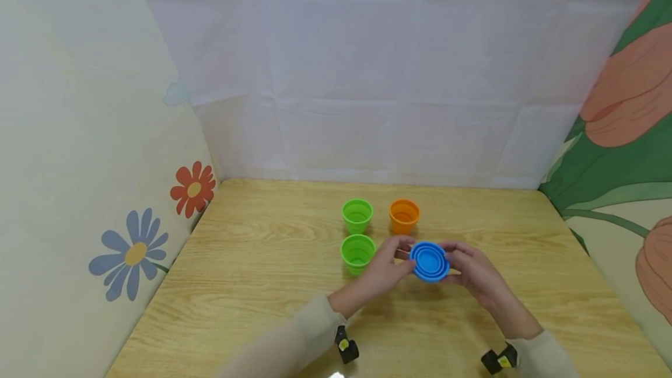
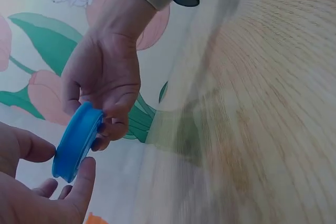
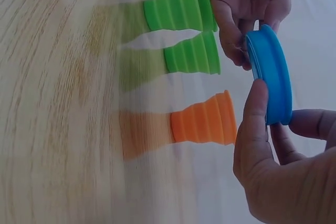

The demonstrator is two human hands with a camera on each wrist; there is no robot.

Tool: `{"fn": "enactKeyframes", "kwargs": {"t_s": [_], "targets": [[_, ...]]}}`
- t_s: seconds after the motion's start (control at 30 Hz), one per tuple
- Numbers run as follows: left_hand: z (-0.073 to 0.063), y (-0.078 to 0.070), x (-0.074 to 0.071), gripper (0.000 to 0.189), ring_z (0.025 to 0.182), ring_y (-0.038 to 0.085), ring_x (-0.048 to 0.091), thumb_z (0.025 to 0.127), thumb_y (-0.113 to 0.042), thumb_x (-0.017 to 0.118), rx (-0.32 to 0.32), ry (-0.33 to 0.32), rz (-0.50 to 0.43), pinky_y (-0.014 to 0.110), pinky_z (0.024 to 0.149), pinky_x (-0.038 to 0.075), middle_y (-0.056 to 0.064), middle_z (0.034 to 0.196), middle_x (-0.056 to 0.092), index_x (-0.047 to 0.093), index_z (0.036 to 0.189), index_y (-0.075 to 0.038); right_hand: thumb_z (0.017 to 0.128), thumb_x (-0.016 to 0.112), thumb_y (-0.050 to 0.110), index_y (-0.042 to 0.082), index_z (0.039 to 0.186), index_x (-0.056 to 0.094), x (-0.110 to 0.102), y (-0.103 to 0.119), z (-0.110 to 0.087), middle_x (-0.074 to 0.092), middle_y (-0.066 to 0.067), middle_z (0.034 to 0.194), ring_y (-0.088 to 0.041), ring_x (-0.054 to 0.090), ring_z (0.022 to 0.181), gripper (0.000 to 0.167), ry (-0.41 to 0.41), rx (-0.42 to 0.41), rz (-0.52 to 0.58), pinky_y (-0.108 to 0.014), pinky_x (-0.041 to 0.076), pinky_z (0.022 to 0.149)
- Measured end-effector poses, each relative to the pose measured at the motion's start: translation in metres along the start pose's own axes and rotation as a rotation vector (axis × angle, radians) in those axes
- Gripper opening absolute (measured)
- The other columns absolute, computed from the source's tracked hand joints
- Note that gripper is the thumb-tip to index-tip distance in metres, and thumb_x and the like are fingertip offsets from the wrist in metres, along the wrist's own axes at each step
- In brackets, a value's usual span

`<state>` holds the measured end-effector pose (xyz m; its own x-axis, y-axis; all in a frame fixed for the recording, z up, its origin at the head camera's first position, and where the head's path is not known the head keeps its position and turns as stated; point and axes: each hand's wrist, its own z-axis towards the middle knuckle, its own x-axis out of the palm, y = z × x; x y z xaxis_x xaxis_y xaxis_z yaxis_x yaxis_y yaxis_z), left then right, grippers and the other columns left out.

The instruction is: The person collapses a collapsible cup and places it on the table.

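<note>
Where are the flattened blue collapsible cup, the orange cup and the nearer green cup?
Blue collapsible cup (image 1: 429, 261): head view, on the round centre within its rings.
Orange cup (image 3: 203, 120): right wrist view, on its ribbed outer wall.
Nearer green cup (image 1: 357, 254): head view, on its inside.

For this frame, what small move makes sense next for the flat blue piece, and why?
Probably pressing its middle out to expand it: the blue piece is folded flat into nested rings, held by the left hand and right hand, while two green cups and an orange cup stand expanded.
</note>
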<state>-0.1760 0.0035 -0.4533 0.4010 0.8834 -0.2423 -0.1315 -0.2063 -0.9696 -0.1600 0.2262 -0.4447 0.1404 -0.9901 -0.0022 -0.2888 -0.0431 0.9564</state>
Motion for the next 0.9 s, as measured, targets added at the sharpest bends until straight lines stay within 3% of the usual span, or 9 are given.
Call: {"fn": "enactKeyframes", "kwargs": {"t_s": [0.2, 0.4, 0.53, 0.9], "targets": [[0.01, 0.01, 0.007, 0.043, 0.1, 0.02, 0.06, 0.094, -0.002, 0.064, -0.171, 0.002, -0.241, 0.035, 0.087, 0.06, 0.012, 0.114, 0.058, 0.054, 0.136, 0.0, 0.106, 0.047, 0.014, -0.002, 0.137, 0.052, -0.002, -0.003, 0.003, 0.063, -0.004, 0.116, -0.02, 0.061, 0.101, 0.036, -0.022, -0.009, -0.007, -0.038, 0.061, 0.085], [0.018, 0.018, 0.011, 0.043, 0.096, 0.02, 0.06, 0.094, 0.001, 0.063, -0.23, 0.03, -0.321, 0.037, 0.087, 0.061, 0.013, 0.111, 0.059, 0.053, 0.136, 0.003, 0.106, 0.048, 0.017, -0.002, 0.139, 0.052, -0.008, -0.007, 0.009, 0.063, -0.006, 0.119, -0.021, 0.06, 0.103, 0.039, -0.018, 0.003, -0.042, -0.04, 0.06, 0.087], [0.024, 0.024, 0.014, 0.04, 0.091, 0.02, 0.063, 0.095, 0.002, 0.06, -0.25, 0.044, -0.361, 0.038, 0.086, 0.061, 0.014, 0.109, 0.06, 0.053, 0.134, 0.005, 0.105, 0.051, 0.02, -0.001, 0.14, 0.052, -0.011, -0.011, 0.012, 0.063, -0.008, 0.122, -0.021, 0.061, 0.103, 0.041, -0.021, 0.021, -0.08, -0.041, 0.06, 0.087], [0.038, 0.036, 0.028, 0.037, 0.086, 0.018, 0.067, 0.094, 0.002, 0.061, -0.313, 0.035, -0.337, 0.033, 0.083, 0.061, 0.012, 0.104, 0.062, 0.055, 0.131, 0.004, 0.104, 0.049, 0.016, -0.006, 0.141, 0.049, -0.023, -0.023, 0.025, 0.065, -0.014, 0.124, -0.018, 0.065, 0.097, 0.043, -0.034, 0.067, -0.119, -0.04, 0.061, 0.082]]}}
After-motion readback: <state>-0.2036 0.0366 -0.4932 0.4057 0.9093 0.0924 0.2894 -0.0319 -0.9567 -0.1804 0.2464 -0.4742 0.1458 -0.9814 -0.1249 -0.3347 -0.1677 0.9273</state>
